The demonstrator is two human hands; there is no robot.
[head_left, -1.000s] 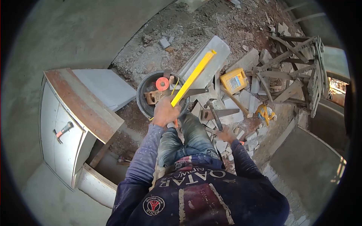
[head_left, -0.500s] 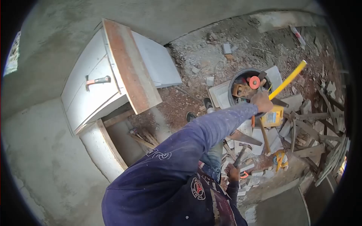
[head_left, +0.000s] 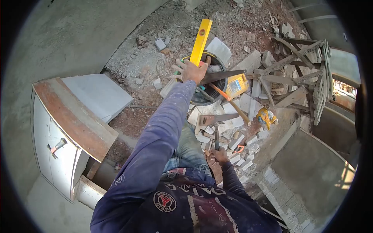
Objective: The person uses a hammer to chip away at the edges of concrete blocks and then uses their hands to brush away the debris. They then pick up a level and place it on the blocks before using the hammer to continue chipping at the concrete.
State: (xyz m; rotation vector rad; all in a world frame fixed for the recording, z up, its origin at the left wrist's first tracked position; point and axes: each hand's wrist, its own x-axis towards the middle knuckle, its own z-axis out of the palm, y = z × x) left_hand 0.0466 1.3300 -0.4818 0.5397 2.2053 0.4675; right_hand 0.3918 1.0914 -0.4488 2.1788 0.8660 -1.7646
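My left hand [head_left: 192, 72] is over the rim of a black bucket [head_left: 201, 103], its fingers spread apart at the lower end of a yellow spirit level [head_left: 201, 40]. The level stands up out of the bucket, which also holds a handsaw [head_left: 223, 76] and other tools. Closed around a hammer [head_left: 217, 138] by its dark handle, my right hand [head_left: 220, 155] is low in front of my body. Beside that hammer's head lies a second handsaw [head_left: 219, 119].
White cabinet-like structure [head_left: 50, 136] with a board on top and another hammer [head_left: 57, 148] stands at left. A yellow container [head_left: 237, 86] is beside the bucket. Wooden scraps [head_left: 287, 79] are piled at right. Broken blocks [head_left: 237, 141] and a yellow bag [head_left: 266, 117] lie on the ground.
The view has turned, shifting the cabinet left and down. The level now points more upright, and my left hand's fingers have spread from around it. My right hand still holds the hammer.
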